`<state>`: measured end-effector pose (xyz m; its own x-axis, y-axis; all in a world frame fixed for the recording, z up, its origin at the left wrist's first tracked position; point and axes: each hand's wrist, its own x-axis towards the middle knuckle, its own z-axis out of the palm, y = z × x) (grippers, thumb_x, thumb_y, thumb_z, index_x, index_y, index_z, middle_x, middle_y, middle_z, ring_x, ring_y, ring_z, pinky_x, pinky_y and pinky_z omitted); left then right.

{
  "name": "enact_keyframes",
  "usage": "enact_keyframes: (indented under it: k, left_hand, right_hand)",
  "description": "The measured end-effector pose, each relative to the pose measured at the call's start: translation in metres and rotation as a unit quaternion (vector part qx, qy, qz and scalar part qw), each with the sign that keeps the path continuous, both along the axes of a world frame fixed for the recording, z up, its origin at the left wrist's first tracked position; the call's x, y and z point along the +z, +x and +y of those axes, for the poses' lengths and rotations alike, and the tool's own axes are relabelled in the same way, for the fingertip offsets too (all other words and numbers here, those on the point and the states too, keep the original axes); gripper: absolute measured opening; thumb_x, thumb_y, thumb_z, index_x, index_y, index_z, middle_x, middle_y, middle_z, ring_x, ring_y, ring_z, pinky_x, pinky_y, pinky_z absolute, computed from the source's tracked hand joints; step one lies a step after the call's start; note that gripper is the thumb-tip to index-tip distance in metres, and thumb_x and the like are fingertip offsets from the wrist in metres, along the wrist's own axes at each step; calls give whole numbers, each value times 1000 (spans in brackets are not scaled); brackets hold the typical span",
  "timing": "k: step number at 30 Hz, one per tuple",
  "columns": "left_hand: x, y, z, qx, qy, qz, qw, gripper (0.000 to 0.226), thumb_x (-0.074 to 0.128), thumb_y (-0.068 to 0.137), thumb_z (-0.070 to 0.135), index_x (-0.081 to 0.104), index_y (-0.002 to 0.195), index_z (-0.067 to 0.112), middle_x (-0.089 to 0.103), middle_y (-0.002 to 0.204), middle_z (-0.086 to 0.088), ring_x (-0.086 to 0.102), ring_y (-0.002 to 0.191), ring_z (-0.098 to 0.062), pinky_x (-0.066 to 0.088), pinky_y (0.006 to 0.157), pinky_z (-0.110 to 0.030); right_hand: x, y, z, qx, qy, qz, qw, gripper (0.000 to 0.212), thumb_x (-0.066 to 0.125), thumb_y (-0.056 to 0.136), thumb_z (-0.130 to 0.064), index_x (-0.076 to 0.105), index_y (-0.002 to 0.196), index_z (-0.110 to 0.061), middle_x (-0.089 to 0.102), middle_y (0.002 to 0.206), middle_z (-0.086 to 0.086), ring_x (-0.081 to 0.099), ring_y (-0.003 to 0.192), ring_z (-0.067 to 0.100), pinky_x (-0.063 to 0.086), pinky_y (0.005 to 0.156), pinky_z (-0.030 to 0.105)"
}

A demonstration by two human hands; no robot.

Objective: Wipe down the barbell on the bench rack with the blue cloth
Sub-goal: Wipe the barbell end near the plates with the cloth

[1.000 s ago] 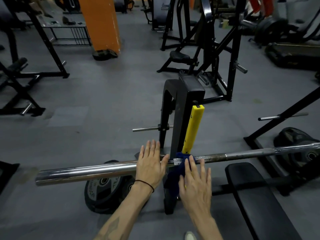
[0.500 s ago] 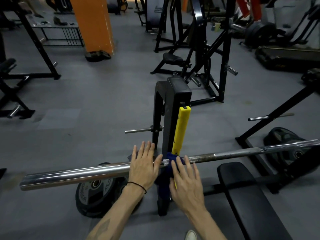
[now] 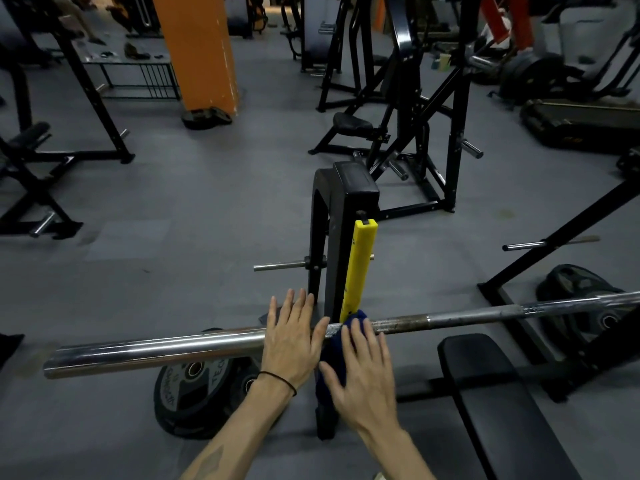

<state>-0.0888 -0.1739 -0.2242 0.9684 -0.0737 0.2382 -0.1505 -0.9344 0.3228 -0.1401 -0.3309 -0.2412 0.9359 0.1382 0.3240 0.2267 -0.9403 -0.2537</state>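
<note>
A steel barbell (image 3: pixel 156 349) lies across the bench rack, running from lower left to the right edge. The dark blue cloth (image 3: pixel 356 318) is draped over the bar beside the yellow rack post (image 3: pixel 358 268) and hangs down below it. My left hand (image 3: pixel 292 336) lies flat on the bar's thick sleeve with straight fingers. Just to its right, my right hand (image 3: pixel 363 379) rests flat on the blue cloth with fingers spread, its fingertips at the bar.
The black bench pad (image 3: pixel 502 403) lies at lower right. Weight plates (image 3: pixel 194 386) lean on the floor under the bar's left end, another plate (image 3: pixel 581 299) at right. A black rack upright (image 3: pixel 343 216) stands behind the bar. Other machines and an orange pillar (image 3: pixel 197 50) stand farther back.
Both hands keep the same place on the bar and cloth; the right hand has slid slightly back toward me. The camera view has shifted a little.
</note>
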Motion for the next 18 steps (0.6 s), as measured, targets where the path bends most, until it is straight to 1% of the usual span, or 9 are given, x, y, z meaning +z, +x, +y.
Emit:
enact_keyframes:
  k: [3,6,8,10,11,13,15,18]
  left_hand:
    - [-4,1,2,3,-10,2,1000,79,0,101,65,31,155,17,29,162,-2,11,153,-16,-6,124,-40]
    - [-5,2,4,6,-13,-5,1000,76,3,102,65,30,154,17,28,162,-2,11,153,-16,-4,125,-41]
    - [-6,0,3,11,-14,-6,1000,75,3,102,65,30,154,18,28,162,-2,12,153,-17,-2,125,-43]
    - [-7,0,1,13,-7,-7,1000,73,4,103,64,30,154,18,28,162,-1,12,153,-17,-2,125,-43]
    - [-8,0,0,13,-5,-7,1000,73,5,103,63,31,154,18,28,162,-1,12,153,-17,-2,125,-43]
    - [-8,0,-1,13,-4,-11,1000,73,7,104,61,35,154,16,31,161,-3,14,153,-17,-2,125,-42]
    - [-7,2,-2,11,-6,-13,1000,74,6,104,61,37,152,14,32,160,-4,15,152,-18,-3,124,-40]
    - [-7,3,-1,9,-6,-13,1000,74,6,103,60,37,152,14,31,160,-4,15,152,-18,-3,124,-39]
  right_hand:
    - [-6,0,-15,25,-42,-2,999,73,26,106,-63,50,152,-12,40,162,10,31,154,32,24,120,53]
    - [-7,2,-52,-8,-72,-11,997,70,21,108,-60,48,153,-15,40,163,8,30,154,35,21,121,56]
    - [-7,2,-63,-41,-54,-3,998,69,18,108,-59,45,154,-15,41,162,9,28,154,33,17,122,55]
    - [-9,1,-54,-64,-14,12,998,72,19,108,-61,39,156,-12,36,164,10,23,156,31,15,123,52]
    - [-11,1,-42,-61,5,18,998,74,20,108,-63,36,157,-10,31,167,10,20,157,30,15,123,50]
    - [-13,-3,-12,-8,24,21,999,77,23,107,-64,37,158,-7,27,168,11,19,158,29,17,123,48]
    - [-13,-8,10,41,19,6,999,77,24,107,-62,43,155,-4,32,166,13,26,156,30,20,121,50]
    - [-13,-8,1,48,-14,-14,999,71,24,108,-58,48,153,-8,36,165,11,29,154,32,23,119,52]
